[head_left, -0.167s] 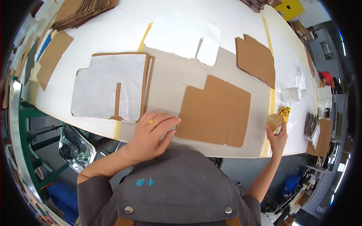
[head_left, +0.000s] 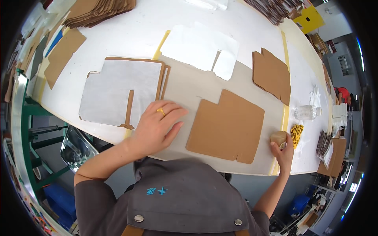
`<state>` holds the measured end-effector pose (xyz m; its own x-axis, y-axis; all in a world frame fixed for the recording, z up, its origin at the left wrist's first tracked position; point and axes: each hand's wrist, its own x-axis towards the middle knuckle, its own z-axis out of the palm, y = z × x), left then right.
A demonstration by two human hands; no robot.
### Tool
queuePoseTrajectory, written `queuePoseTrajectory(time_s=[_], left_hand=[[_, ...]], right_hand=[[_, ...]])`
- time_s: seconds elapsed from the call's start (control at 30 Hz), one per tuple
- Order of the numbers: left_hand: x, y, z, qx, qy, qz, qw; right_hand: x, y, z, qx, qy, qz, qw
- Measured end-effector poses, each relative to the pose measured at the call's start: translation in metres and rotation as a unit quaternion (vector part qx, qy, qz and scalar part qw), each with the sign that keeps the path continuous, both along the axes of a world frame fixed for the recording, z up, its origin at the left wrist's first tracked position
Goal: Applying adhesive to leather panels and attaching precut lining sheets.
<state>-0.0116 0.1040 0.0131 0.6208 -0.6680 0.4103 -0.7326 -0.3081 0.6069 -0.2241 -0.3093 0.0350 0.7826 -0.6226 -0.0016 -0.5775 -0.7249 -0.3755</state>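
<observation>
My left hand (head_left: 157,126) hovers at the near left of the grey mat (head_left: 181,92), its fingers loosely bent, the thumb apart and nothing in them. Just right of it lies a flat brown die-cut piece (head_left: 228,128) with a notched corner and a short slit. Beside and partly behind that hand is a white-faced piece (head_left: 112,92) with a brown slot, on top of further brown edges. At the mat's right edge my right hand (head_left: 284,154) grips a small round tan object (head_left: 278,138); its exact kind is unclear. A yellow-and-black patterned cloth (head_left: 296,135) lies close by.
Farther back lie a white cut piece (head_left: 201,49) and a stack of brown pieces (head_left: 271,74). A clear bottle (head_left: 306,113) rests on its side at the right. More brown stacks (head_left: 100,11) stand at the far left. A green metal frame (head_left: 33,110) borders the table's left.
My left hand has drawn away from the left edge of the brown piece. My right hand has moved left with the round object, away from the cloth. The whole view has shifted slightly.
</observation>
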Motion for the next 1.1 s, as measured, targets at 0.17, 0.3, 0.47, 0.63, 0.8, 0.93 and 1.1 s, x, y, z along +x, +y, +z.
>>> queuePoseTrajectory(time_s=[0.17, 0.3, 0.47, 0.63, 0.8, 0.93, 1.1], left_hand=[[0.055, -0.007, 0.001, 0.025, 0.002, 0.033, 0.999], [0.066, -0.017, 0.0, 0.028, 0.036, 0.031, 0.998], [0.073, -0.022, 0.004, 0.043, -0.018, 0.009, 0.999], [0.103, -0.037, -0.003, 0.067, -0.017, -0.03, 0.997], [0.14, -0.063, -0.024, 0.083, -0.11, -0.003, 0.99], [0.145, -0.069, -0.024, 0.127, -0.122, 0.046, 0.983], [0.136, -0.07, -0.014, 0.225, -0.047, 0.08, 0.97]], right_hand=[[0.137, 0.066, 0.019, 0.006, -0.127, 0.208, 0.97], [0.243, 0.147, -0.007, -0.006, -0.169, 0.425, 0.889], [0.313, 0.169, -0.061, -0.093, -0.144, 0.495, 0.852], [0.324, 0.17, -0.059, 0.056, -0.167, 0.431, 0.885], [0.34, 0.163, -0.044, 0.264, -0.033, 0.287, 0.92], [0.347, 0.146, -0.045, 0.386, 0.022, 0.218, 0.896], [0.34, 0.075, -0.065, 0.688, -0.355, -0.069, 0.628]])
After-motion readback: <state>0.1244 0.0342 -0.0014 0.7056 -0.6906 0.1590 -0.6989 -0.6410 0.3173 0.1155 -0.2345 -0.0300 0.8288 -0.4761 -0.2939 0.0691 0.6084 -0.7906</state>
